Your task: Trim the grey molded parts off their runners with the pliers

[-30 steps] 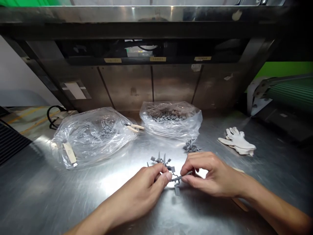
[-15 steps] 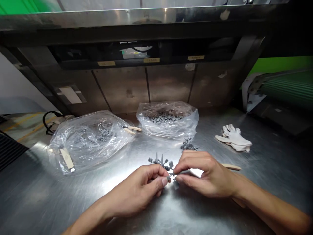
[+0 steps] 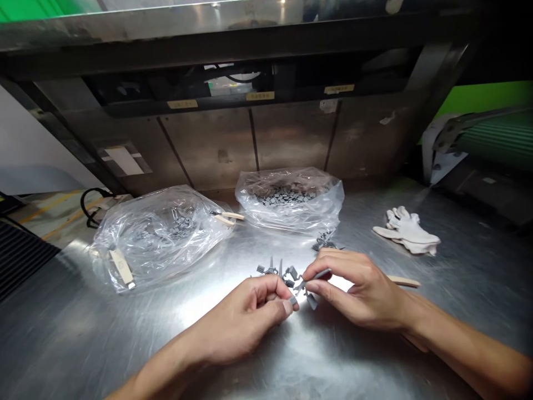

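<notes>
"Over the shiny metal table, what has the left hand?"
"A small, flat grey plastic piece, pinched between thumb and finger."
"And the right hand?"
"Its thumb and fingers grip a branched grey plastic frame, just beside that piece. A clear plastic bag sits farther back."
</notes>
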Demonstrator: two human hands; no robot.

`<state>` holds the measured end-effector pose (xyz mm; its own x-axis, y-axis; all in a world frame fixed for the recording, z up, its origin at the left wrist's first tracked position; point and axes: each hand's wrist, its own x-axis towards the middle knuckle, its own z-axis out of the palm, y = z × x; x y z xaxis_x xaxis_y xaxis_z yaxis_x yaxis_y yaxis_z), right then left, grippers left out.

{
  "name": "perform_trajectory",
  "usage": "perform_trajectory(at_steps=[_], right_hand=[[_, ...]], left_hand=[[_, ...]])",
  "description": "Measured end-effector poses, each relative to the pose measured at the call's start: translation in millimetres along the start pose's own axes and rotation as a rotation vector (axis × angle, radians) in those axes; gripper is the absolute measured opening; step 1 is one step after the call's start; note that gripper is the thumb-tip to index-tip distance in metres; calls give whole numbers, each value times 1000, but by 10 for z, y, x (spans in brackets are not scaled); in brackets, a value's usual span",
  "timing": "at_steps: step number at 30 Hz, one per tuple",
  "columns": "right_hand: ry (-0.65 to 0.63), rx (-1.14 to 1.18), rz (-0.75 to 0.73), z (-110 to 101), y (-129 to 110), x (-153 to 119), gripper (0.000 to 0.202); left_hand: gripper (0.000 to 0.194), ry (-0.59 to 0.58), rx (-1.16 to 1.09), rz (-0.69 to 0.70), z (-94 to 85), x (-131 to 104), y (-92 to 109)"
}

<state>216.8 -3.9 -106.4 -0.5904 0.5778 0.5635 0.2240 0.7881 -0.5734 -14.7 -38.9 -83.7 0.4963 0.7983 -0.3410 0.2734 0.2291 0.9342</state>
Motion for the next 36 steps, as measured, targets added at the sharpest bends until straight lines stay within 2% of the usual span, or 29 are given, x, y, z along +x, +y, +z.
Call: perform_trajectory(at_steps=[5,8,13,19,21,26,32,36], right_hand=[[71,-39,-118,30,26,12,15],[132,-48,-186,63,30,7,23],[192,-83,-268,103,2,-1,32],[267,11,-210,146,-37,-5,32],[278,46,-162,168,-46,-15,30],[262,98,-59,189,-42,-37,24],[228,-5,13,179,2,-52,21],[239,-62,-39,177,6,-37,22]], left_hand=[[27,97,22,86,41,41,-74],[28,138,-2,74,43,54,-95],[31,52,-156,-42,2,38,-60],[37,-136,-407,-119,-29,2,-60],[36,-167,-441,-120,-14,0,-58],[35,-123,-445,-91,32,15,-74],[29,3,-292,-44,63,29,-126],[28,16,-276,-36,70,23,-100]])
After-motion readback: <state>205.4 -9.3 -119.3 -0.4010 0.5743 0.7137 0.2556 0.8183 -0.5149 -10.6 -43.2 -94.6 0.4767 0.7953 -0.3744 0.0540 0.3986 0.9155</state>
